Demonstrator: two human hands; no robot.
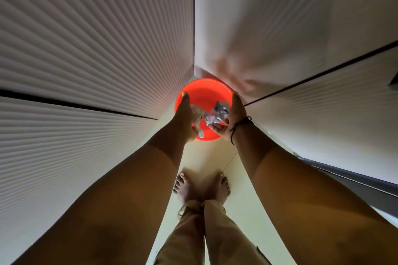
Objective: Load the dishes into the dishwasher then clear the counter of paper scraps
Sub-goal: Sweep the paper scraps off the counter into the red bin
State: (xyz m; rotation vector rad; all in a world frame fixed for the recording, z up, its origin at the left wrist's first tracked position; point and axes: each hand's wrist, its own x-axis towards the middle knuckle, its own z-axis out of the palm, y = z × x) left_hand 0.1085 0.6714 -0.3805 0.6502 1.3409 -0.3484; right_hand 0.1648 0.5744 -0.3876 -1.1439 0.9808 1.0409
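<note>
Head view — hands (187, 114) (233, 114) over bin (204, 89) rim

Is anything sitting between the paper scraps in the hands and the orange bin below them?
Nothing visible does. The left hand and right hand hold the paper scraps directly over the open mouth of the orange bin, which has no lid. Some scraps look to be dropping in.

Glossy orange plastic bin (204, 92), crumpled paper scraps (217, 113), finely ribbed matt white cabinet fronts (86, 38).
</note>
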